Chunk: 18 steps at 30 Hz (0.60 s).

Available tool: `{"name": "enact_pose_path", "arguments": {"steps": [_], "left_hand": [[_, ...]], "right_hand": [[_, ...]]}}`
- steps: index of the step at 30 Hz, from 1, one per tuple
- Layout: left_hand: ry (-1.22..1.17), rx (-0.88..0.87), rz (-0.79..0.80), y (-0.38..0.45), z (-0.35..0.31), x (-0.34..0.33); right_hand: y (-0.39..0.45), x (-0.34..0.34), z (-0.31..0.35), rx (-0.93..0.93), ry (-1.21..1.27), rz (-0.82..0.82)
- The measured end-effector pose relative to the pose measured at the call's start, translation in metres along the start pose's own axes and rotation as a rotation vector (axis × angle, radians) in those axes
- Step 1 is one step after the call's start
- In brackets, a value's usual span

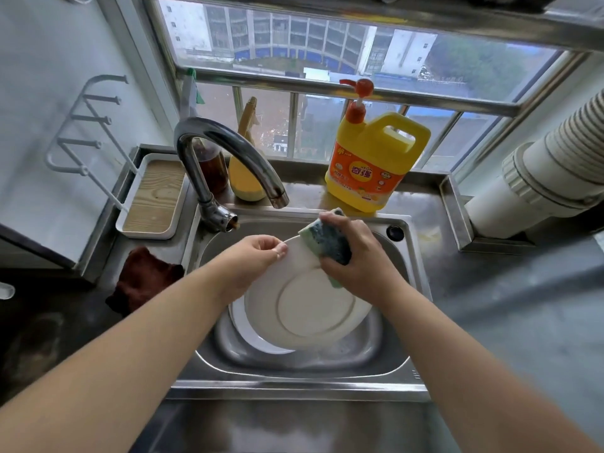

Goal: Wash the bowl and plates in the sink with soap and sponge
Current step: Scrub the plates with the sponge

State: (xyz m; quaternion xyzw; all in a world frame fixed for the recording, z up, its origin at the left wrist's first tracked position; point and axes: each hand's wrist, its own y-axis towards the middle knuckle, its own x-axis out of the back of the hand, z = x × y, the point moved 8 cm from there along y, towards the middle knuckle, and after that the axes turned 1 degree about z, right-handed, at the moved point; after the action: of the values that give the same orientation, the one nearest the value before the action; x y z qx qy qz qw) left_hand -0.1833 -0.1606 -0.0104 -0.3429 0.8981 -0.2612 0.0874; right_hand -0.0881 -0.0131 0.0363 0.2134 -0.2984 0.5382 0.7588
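Note:
A white plate (307, 305) is held tilted over the steel sink (411, 256), underside toward me. My left hand (255, 256) pinches its far rim at the upper left. My right hand (362, 256) grips a green and dark blue sponge (327, 238) pressed against the plate's upper right edge. Beneath the held plate lies another white dish (243, 325) in the sink basin; I cannot tell if it is a plate or a bowl. A yellow dish soap jug (376, 165) with a red pump stands on the ledge behind the sink.
The curved chrome faucet (228, 148) arches over the sink's back left. A brown cloth (143, 279) lies left of the sink, next to a white tray (153, 197) with a wood-look base. An amber bottle (212, 168), a yellow spray bottle (245, 165) and a ribbed white pipe (555, 165) stand around.

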Motion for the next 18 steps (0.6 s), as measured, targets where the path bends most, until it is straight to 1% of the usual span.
{"name": "enact_pose_path", "arguments": {"steps": [2, 5, 7, 9, 11, 14, 18], "left_hand": [[-0.010, -0.040, -0.132, 0.000, 0.004, -0.003], [-0.102, -0.070, -0.236, -0.006, 0.012, -0.011], [-0.190, -0.091, -0.267, -0.011, 0.013, -0.014], [-0.268, -0.108, -0.302, -0.015, 0.012, -0.012], [-0.336, -0.121, -0.355, -0.019, 0.015, -0.007], [-0.437, -0.118, -0.414, -0.023, 0.023, 0.000], [-0.626, -0.118, -0.445, -0.025, 0.029, 0.006]], "right_hand": [[0.000, -0.005, 0.003, -0.034, -0.076, -0.046], [0.000, -0.015, 0.012, -0.091, -0.273, -0.128], [0.001, -0.018, 0.020, -0.101, -0.286, -0.172], [0.003, -0.015, 0.018, -0.119, -0.245, -0.231], [0.006, -0.004, 0.003, -0.197, -0.135, -0.306], [0.006, 0.004, -0.031, -0.368, 0.151, -0.352], [-0.015, -0.004, -0.076, -0.651, 0.480, -0.416]]}}
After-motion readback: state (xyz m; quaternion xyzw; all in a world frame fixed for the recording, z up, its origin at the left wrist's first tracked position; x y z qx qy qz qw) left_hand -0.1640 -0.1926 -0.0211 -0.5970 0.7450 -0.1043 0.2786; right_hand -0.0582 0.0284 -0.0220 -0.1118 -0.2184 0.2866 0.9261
